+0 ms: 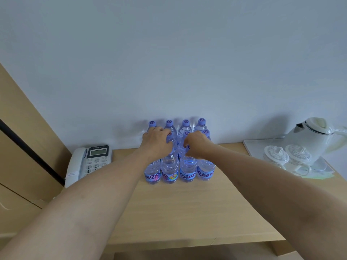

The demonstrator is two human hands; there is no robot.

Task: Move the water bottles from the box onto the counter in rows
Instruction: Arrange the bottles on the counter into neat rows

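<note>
Bottles (170, 166) are standing upright directly under both grips, left hand (157, 142) and right hand (197, 145) each clasping a front-row neck.

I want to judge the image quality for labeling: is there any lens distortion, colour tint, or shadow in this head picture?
Head view: wide-angle bending curves the counter front edge; a bluish tint covers the wall and water bottles; soft shadows fall on the wall behind the bottles and beside the kettle; focus is fairly even, without strong glare.
</note>
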